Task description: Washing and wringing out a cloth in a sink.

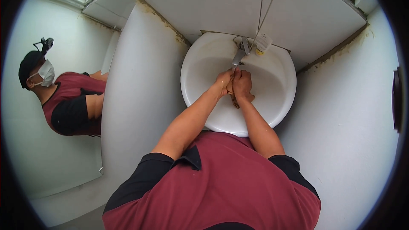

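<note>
Both of my hands are together over the bowl of a white washbasin (272, 91), just under the spout of a chrome tap (241, 55). My left hand (224, 80) is closed round a brown, wet-looking cloth (235, 101). Pressed against it from the other side, my right hand (243, 83) also grips the cloth with curled fingers. A crumpled end of the cloth hangs below the hands, while the rest is hidden between them. Whether water is running cannot be made out clearly.
A small translucent container with a yellow lower part (260, 46) stands right of the tap on the basin's back ledge. White walls (345, 102) close in on both sides. On the left wall hangs a mirror (64, 162). A dark object (397, 100) sits at the far right edge.
</note>
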Demonstrator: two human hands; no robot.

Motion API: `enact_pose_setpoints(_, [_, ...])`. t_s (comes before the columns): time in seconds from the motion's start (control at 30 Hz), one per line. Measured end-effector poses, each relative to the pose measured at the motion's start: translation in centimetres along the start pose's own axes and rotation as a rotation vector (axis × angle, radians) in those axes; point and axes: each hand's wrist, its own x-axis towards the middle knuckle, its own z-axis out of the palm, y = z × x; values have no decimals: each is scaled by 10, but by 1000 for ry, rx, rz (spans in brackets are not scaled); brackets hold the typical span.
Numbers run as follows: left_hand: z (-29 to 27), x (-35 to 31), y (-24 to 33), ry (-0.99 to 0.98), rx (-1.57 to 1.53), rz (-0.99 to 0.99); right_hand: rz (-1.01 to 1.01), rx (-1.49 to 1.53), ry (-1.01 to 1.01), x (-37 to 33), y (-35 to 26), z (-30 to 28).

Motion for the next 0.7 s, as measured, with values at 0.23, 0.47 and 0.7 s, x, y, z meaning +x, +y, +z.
enact_pose_setpoints(0.23, [-32,-3,14,80,126,45,-79,277,-94,-29,-26,-1])
enact_pose_setpoints(0.47, [-58,-39,28,64,56,328,46,536,-460,-14,6,-39])
enact_pose_setpoints(0.7, [-55,-85,37,-378,-355,237,-115,643,-404,-40,-20,-43])
